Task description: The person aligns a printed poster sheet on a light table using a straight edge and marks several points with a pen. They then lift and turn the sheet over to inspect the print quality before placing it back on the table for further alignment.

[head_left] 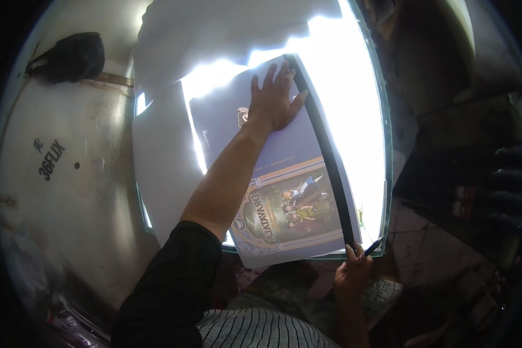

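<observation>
A printed sheet with a dark blue upper area and a colourful illustrated panel below lies on a brightly lit glass panel. Along its right side runs a long dark strip like a straightedge. My left hand lies flat near the sheet's top, fingers spread, the fingertips and thumb by the upper end of the strip. Down at the panel's near edge, my right hand is closed around a slim dark pen-like tool. Its fingers are at the strip's lower end; the tool's exact kind does not show.
White paper covers the far and left parts of the lit panel. On the left stands a pale board with dark lettering, a black cloth-like bundle at its far end. Dark rolled or stacked items are at the right.
</observation>
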### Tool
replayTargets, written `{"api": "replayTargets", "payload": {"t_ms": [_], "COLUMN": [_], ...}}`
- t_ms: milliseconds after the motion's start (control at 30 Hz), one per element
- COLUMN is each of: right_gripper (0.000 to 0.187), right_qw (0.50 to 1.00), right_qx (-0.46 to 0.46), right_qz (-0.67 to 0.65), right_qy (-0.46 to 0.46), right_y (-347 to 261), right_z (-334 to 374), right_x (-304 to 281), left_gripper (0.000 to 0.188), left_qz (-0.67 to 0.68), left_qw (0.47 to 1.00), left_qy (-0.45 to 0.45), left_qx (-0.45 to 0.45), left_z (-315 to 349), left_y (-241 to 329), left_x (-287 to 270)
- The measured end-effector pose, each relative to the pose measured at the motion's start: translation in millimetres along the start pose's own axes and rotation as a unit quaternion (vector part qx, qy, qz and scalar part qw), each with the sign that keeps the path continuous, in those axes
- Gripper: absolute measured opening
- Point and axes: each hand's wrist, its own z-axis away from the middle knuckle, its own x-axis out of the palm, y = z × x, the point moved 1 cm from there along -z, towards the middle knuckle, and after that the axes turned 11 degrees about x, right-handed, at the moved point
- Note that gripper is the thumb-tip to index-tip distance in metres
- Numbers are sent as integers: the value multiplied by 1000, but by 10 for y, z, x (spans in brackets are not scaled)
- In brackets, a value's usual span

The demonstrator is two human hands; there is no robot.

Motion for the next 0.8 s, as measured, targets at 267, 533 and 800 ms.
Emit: {"api": "replayTargets", "payload": {"t_ms": [267,533,800], "right_gripper": [51,49,48], "right_qw": [998,997,997], "right_qx": [-2,-14,-11], "right_qz": [-68,-79,-68], "right_qy": [-11,-11,-43], "right_y": [110,124,124], "right_z": [9,-22,-17], "right_x": [-28,-37,-75], "left_gripper": [68,70,69], "left_qz": [-6,-4,-42], "left_qw": [1000,1000,999], "left_qy": [-10,-8,-20], "left_qx": [-5,0,9], "left_z": [-12,-11,-11], "left_y": [4,1,-1], "left_x": [21,24,35]}}
